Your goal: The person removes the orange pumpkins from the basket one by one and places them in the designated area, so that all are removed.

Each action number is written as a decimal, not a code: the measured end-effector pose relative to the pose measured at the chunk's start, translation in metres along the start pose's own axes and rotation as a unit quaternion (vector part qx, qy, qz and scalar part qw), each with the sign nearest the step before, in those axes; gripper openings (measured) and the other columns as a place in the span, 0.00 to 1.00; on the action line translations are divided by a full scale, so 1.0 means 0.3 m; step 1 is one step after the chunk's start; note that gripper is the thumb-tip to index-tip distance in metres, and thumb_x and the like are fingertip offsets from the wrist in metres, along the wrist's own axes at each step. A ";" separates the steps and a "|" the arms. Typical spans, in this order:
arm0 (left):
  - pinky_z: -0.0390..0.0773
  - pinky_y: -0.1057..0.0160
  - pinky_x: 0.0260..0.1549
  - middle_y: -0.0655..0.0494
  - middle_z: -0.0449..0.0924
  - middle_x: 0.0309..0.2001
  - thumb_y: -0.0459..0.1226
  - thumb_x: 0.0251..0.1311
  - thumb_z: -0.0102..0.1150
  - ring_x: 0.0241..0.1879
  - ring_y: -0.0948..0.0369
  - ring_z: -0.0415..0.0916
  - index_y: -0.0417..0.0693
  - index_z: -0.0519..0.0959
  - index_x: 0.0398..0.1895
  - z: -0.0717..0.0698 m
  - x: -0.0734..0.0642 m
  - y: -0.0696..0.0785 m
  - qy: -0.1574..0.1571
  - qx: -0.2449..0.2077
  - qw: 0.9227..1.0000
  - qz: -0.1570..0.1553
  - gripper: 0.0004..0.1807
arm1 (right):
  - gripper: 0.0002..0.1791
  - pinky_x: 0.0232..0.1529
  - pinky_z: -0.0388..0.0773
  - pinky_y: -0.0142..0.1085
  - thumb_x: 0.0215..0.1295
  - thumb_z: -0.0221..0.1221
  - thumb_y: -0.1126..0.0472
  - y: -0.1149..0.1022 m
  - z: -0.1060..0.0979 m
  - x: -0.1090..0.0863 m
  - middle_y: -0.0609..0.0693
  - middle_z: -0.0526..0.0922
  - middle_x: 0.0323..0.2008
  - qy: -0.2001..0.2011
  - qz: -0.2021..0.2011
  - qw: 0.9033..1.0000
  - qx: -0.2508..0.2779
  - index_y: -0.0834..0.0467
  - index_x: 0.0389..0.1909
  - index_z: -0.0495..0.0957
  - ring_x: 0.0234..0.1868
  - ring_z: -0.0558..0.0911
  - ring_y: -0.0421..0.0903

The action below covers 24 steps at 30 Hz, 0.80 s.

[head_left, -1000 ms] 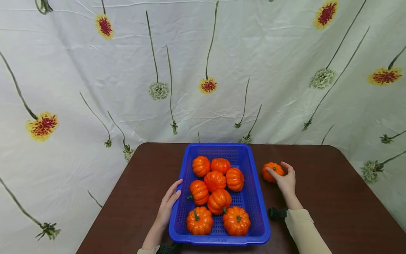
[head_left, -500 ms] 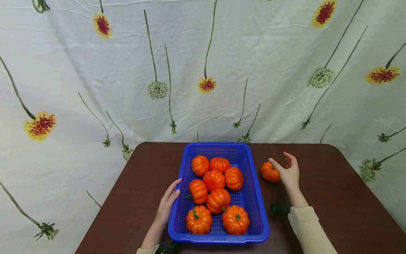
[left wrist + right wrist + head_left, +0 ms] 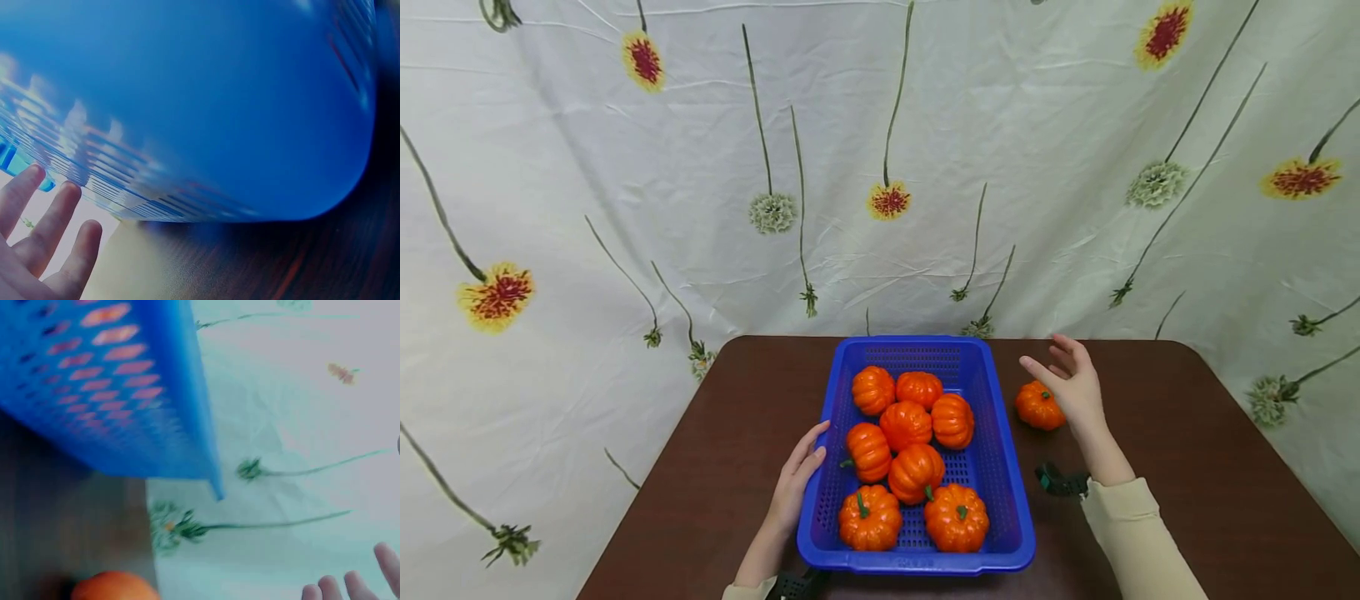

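Observation:
A blue perforated plastic basket (image 3: 917, 565) holds several small orange pumpkins (image 3: 907, 426), some with green stems. My left hand (image 3: 793, 479) rests along the basket's left side with its fingers extended. In the left wrist view the fingers (image 3: 53, 219) lie close to the slotted blue wall. One more pumpkin (image 3: 1037, 407) sits on the table to the right of the basket. Above and partly in front of it is my right hand (image 3: 1075, 387), thumb and fingers spread, holding nothing. The right wrist view shows this pumpkin (image 3: 115, 587) low down and several fingertips (image 3: 353, 584) apart from it.
The basket stands on a dark brown table (image 3: 730, 417) with rounded far corners. Behind the table hangs a pale cloth (image 3: 700, 150) printed with flowers. Each wrist wears a dark camera strap (image 3: 1062, 481).
My right hand has let go of the pumpkin beside the basket and lifted, first a little right, then back left above it. My left hand stays at the basket's side.

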<state>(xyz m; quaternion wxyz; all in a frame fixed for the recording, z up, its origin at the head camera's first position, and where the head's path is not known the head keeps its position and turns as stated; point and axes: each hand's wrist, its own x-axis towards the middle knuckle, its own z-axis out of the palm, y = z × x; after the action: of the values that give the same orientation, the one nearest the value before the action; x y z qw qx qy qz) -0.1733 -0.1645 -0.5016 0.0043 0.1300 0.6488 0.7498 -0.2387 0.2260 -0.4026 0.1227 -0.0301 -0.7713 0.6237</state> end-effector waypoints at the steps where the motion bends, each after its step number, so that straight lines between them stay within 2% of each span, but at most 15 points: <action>1: 0.76 0.57 0.47 0.40 0.54 0.69 0.37 0.72 0.38 0.56 0.58 0.70 0.42 0.56 0.69 -0.001 0.000 -0.001 0.000 0.000 1.000 0.000 0.24 | 0.43 0.62 0.60 0.49 0.57 0.65 0.51 -0.012 0.003 -0.002 0.56 0.58 0.68 -0.010 -0.003 1.000 -0.001 0.57 0.70 0.55 0.66 0.61 0.56; 11: 0.76 0.58 0.47 0.41 0.53 0.69 0.38 0.72 0.38 0.56 0.60 0.70 0.43 0.56 0.69 -0.002 0.001 -0.003 0.001 0.002 1.000 -0.001 0.24 | 0.44 0.60 0.62 0.52 0.57 0.65 0.52 -0.095 0.052 -0.025 0.59 0.57 0.68 -0.093 -0.012 0.995 -0.024 0.57 0.70 0.54 0.63 0.63 0.61; 19: 0.76 0.57 0.47 0.41 0.53 0.69 0.38 0.72 0.38 0.56 0.58 0.70 0.42 0.56 0.69 -0.001 -0.001 -0.003 0.001 0.001 1.000 -0.002 0.24 | 0.42 0.61 0.62 0.51 0.57 0.65 0.57 -0.117 0.109 -0.051 0.61 0.58 0.67 -0.151 -0.033 0.988 -0.002 0.59 0.69 0.55 0.65 0.61 0.59; 24: 0.76 0.57 0.47 0.40 0.53 0.69 0.38 0.72 0.38 0.57 0.56 0.69 0.43 0.56 0.69 -0.002 -0.001 -0.002 0.000 0.001 1.000 0.000 0.25 | 0.40 0.62 0.60 0.51 0.57 0.65 0.59 -0.126 0.152 -0.072 0.58 0.59 0.67 -0.181 -0.049 0.982 0.014 0.60 0.68 0.56 0.67 0.60 0.56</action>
<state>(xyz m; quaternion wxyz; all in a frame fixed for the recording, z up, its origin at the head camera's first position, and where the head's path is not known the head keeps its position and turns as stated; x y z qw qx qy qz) -0.1733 -0.1649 -0.5023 0.0045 0.1298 0.6495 0.7492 -0.2242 0.1700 -0.3778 0.0122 0.1227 -0.7723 0.6232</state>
